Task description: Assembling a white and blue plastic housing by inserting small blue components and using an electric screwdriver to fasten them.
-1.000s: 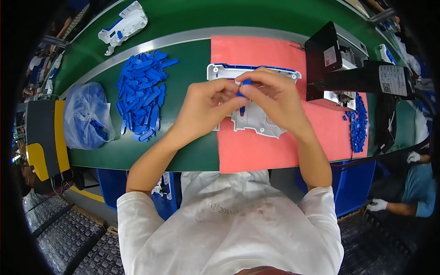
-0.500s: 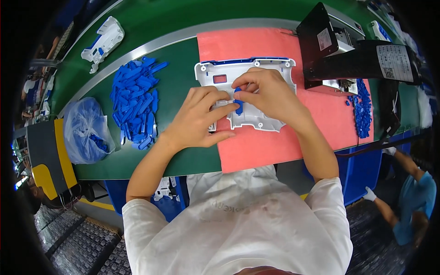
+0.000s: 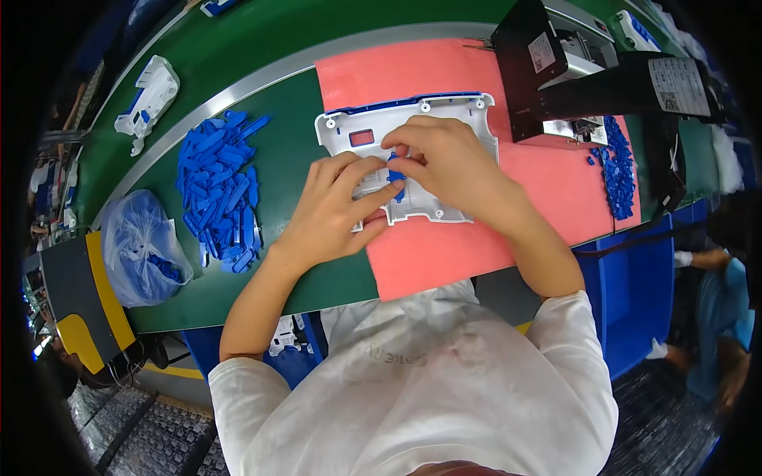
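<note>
A white plastic housing (image 3: pixel 337 141) with a blue edge strip lies hollow side up on the pink mat. Inside it, a small blue plastic strip (image 3: pixel 396 186) stands lengthwise between my hands. My right hand (image 3: pixel 448 155) pinches the strip's far end between thumb and curled fingers. From the left, my left hand (image 3: pixel 337 202) reaches over the housing, its index fingertip pressed on the near part of the strip. The left thumb sits at the housing's near edge, so this hand grips the housing. My fingers hide part of the strip and the seat under it.
Left of the pink mat (image 3: pixel 432 266) lie a pile of blue strips (image 3: pixel 218 186) and a clear bag (image 3: pixel 143 250) with blue parts. On the right stand a black-and-metal device (image 3: pixel 548 75) and a heap of small blue pieces (image 3: pixel 619 174). Another white housing (image 3: pixel 151 95) rests beyond the metal rail.
My left thumb has drawn in to the housing's near edge. Both hands stay at the blue strip. The whole view has shifted slightly, and a person at the right has moved.
</note>
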Action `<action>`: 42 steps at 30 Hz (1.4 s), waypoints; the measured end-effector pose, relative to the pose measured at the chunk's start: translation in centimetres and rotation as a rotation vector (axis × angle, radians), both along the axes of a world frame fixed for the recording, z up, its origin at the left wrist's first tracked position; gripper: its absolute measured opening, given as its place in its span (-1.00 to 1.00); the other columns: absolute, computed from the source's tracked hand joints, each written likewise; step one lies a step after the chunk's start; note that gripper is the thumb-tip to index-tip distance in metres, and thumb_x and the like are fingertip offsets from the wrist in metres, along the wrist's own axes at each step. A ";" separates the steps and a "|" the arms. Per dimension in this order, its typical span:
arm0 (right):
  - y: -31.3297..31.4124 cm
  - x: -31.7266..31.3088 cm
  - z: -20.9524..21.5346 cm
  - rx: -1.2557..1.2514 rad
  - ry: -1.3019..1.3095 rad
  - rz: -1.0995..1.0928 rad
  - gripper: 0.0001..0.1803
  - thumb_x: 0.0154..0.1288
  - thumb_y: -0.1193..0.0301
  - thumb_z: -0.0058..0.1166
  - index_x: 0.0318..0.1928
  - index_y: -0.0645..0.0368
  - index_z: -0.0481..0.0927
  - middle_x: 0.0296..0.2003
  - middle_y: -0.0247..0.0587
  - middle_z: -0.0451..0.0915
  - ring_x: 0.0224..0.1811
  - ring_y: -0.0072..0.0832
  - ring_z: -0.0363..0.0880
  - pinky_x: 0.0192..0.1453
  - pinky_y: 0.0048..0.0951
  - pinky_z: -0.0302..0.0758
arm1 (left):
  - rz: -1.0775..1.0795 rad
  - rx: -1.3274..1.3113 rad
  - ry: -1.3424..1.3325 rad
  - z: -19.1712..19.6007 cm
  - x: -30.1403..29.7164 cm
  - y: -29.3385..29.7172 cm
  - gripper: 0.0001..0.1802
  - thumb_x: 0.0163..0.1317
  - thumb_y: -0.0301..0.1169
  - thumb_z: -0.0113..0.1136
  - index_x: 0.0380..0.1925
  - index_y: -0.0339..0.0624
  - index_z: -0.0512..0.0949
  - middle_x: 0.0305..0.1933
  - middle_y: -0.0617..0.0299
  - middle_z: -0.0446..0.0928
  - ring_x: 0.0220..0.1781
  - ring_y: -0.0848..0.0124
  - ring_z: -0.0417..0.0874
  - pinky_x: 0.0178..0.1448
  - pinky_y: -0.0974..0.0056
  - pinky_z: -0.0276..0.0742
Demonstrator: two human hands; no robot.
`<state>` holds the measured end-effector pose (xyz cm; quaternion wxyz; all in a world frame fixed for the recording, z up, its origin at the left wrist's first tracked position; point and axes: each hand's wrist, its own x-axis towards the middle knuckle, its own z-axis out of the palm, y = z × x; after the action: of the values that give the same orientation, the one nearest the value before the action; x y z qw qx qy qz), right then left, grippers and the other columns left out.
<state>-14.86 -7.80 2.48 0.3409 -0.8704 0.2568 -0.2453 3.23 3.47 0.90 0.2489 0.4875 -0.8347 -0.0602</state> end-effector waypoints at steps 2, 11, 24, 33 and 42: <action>-0.1 -0.1 -0.3 -0.032 0.036 0.022 -0.84 0.10 0.53 0.28 -0.27 0.26 0.65 -0.40 -0.18 0.62 -0.44 -0.44 0.64 -0.36 -0.46 0.54 | -0.007 -0.007 0.018 -0.1 -0.1 -0.1 -0.53 -0.12 -0.35 0.34 -0.08 -0.01 0.65 0.15 0.17 0.44 0.14 0.14 0.38 0.15 0.07 0.31; 1.2 -2.7 3.4 -0.179 -0.305 -0.109 -0.87 0.18 0.57 0.21 -0.25 0.34 0.61 -0.45 -0.19 0.59 -0.49 -0.49 0.60 -0.39 -0.49 0.54 | -0.002 -0.006 0.033 -0.2 0.3 0.3 -0.56 -0.09 -0.35 0.34 -0.10 -0.06 0.65 0.20 0.22 0.46 0.21 0.12 0.40 0.16 0.07 0.34; -4.9 -6.9 4.0 -0.191 -0.746 -0.452 -0.39 0.10 0.71 0.26 0.18 0.37 0.34 -0.08 -0.21 0.56 -0.04 -0.45 0.56 0.07 -0.46 0.48 | 0.026 0.013 -0.048 0.7 -1.7 -1.2 -0.52 -0.14 -0.29 0.40 -0.10 -0.07 0.65 0.20 0.27 0.53 0.26 0.14 0.45 0.19 0.07 0.34; -7.1 -14.3 7.7 -0.367 -1.112 -0.518 -0.43 0.24 0.65 0.02 0.24 0.36 0.15 -0.54 -0.17 0.52 -0.62 -0.43 0.52 -0.42 -0.28 0.56 | 0.011 -0.008 0.046 0.8 -3.2 -4.0 -0.55 -0.14 -0.38 0.46 -0.14 -0.18 0.65 0.17 0.14 0.54 0.23 0.06 0.50 0.24 0.07 0.47; -6.4 -11.7 5.6 -0.346 -0.861 -0.522 -0.46 0.20 0.71 0.13 0.18 0.42 0.26 -0.65 -0.33 0.47 -0.69 -0.62 0.42 -0.55 -0.57 0.35 | -0.014 -0.097 0.078 -1.0 -3.4 -4.5 -0.55 -0.13 -0.38 0.47 -0.15 -0.22 0.65 0.15 0.09 0.55 0.26 0.04 0.49 0.25 0.05 0.47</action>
<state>-26.54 -14.23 8.04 0.1943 -0.6416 0.2575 -0.6959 -0.13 -1.01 -0.11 0.3041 0.4663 -0.8298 -0.0406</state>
